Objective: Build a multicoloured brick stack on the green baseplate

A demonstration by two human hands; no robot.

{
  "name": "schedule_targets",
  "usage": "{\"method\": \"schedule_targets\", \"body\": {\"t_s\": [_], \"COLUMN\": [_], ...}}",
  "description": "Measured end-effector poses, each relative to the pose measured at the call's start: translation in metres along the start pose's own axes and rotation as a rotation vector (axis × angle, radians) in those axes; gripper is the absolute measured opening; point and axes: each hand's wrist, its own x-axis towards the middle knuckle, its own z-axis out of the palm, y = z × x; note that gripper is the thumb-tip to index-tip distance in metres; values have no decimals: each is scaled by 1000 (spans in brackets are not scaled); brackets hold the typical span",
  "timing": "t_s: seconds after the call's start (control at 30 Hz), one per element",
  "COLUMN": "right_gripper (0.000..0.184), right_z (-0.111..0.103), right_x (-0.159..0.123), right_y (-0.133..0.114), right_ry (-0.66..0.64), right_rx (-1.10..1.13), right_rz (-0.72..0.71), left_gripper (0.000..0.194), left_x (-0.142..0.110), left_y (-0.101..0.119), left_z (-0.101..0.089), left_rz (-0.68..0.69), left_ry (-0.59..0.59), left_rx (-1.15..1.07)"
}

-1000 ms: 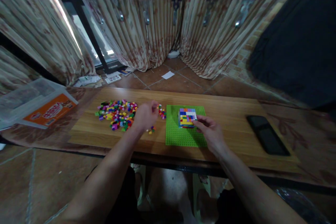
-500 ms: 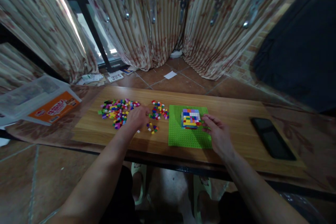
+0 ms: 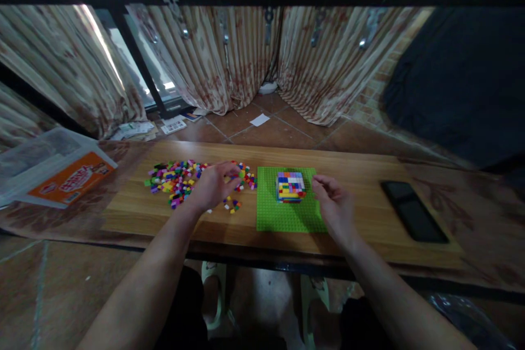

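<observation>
A green baseplate [image 3: 287, 213] lies on the wooden board [image 3: 365, 175], with a small multicoloured brick block [image 3: 290, 186] built on its far part. My left hand [image 3: 213, 186] hovers between the big pile of loose coloured bricks [image 3: 172, 178] and a smaller cluster [image 3: 246, 175], fingers pinched on a small green brick. Just right of the block, my right hand [image 3: 334, 202] rests at the baseplate's edge, fingers curled loosely and apart from the block; nothing shows in them. A few stray bricks [image 3: 232, 205] lie near my left wrist.
A black phone [image 3: 412, 210] lies on the board's right part. At the far left are a clear plastic bin [image 3: 36, 147] and an orange box lid [image 3: 68, 178]. Curtains hang behind the board. A black rail crosses the top of the view.
My left hand drew back to the big pile, then moved right with a small green brick pinched. My right hand let go of the block and slid slightly away to its right.
</observation>
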Motion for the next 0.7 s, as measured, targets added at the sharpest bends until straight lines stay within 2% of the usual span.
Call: {"method": "schedule_targets", "body": {"t_s": [0.07, 0.13, 0.2, 0.33, 0.43, 0.53, 0.7], "right_gripper": [20, 17, 16, 18, 14, 11, 14], "right_z": [1, 4, 9, 17, 19, 15, -1], "right_x": [-5, -11, -17, -22, -22, -17, -1], "right_y": [-8, -17, -23, -27, -25, -23, -22], "right_ry": [-62, -140, -197, -240, -232, -219, -236], "right_rx": [-105, -140, -117, -36, 13, 10, -146], "right_rz": [-180, -301, -339, -294, -257, -220, -238], "left_gripper": [12, 10, 9, 10, 11, 12, 14], "left_x": [0, -1, -2, -4, -3, -3, -1], "left_y": [14, 30, 47, 71, 79, 82, 80], "left_z": [9, 23, 37, 60, 70, 75, 75], "left_rz": [110, 188, 242, 288, 282, 256, 149], "left_ry": [103, 185, 251, 320, 336, 298, 198], "left_rx": [-99, -149, -174, -171, -157, -166, -124]}}
